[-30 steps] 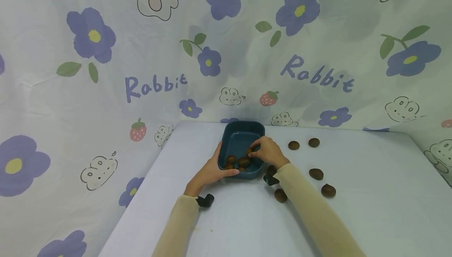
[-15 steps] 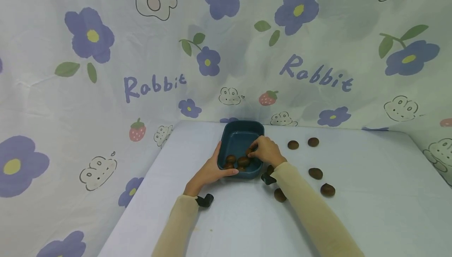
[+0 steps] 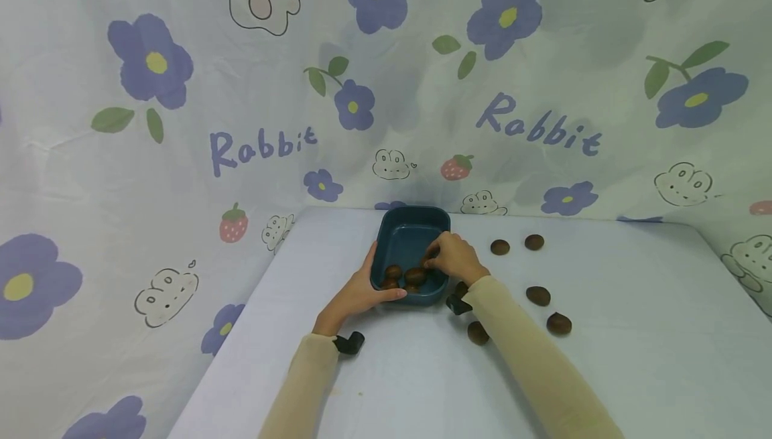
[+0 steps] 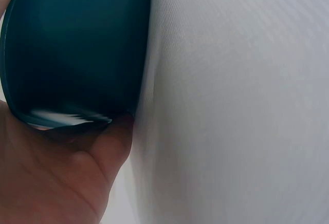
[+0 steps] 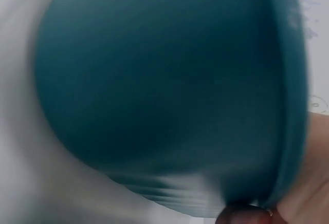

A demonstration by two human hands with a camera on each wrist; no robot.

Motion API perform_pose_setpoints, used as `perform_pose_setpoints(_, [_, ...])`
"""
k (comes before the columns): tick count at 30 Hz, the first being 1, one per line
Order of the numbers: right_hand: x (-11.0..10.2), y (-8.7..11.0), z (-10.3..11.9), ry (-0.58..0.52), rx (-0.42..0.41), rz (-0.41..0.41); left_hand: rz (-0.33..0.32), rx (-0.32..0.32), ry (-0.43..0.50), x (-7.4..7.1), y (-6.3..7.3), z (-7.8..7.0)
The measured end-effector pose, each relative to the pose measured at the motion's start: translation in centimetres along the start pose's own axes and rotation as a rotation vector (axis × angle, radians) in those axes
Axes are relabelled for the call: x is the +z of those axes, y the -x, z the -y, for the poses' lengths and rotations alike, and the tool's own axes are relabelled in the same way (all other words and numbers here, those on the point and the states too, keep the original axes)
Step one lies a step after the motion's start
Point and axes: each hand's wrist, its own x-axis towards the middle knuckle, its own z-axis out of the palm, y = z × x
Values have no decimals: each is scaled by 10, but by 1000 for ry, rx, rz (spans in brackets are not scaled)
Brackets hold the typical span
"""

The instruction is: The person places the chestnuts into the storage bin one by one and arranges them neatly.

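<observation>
A deep teal rectangular dish (image 3: pixel 399 224) stands on the white table near the back. My left hand (image 3: pixel 360 289) holds its left side and front corner, the thumb lying along the front wall. Over the right rim reaches my right hand (image 3: pixel 456 257), its fingertips inside the dish pinching a chestnut (image 3: pixel 429 256) that they mostly cover. Several chestnuts (image 3: pixel 415 276) lie together at the dish's near end. In the left wrist view the left hand (image 4: pixel 67 167) grips the dish's outer wall (image 4: pixel 82 44). The right wrist view is largely filled by the dish's outside (image 5: pixel 169 80).
Right of the dish, loose chestnuts (image 3: pixel 539 295) are scattered on the white tabletop (image 3: pixel 633 332). One chestnut (image 3: pixel 478 333) lies beside the right sleeve, another (image 3: pixel 462 289) near the right wrist. A patterned cloth (image 3: pixel 410 77) hangs behind the table.
Both hands stay nearly where they were at the dish. The chestnut under the right fingers shows a little less than before. The head view has shifted very slightly.
</observation>
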Motion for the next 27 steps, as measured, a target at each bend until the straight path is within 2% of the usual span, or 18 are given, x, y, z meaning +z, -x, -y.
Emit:
perform_pose_setpoints(10, [-34,20,-9,-74,-64,-102,3,20,-5,0,-3,0])
perform_pose_setpoints(21, [-78,54,-44,-188,-25,-239,1,-4,-10,0,-3,0])
perform_pose_setpoints(27, [-98,75,-70,-181,25,-281,-3,-17,-12,0,-2,0])
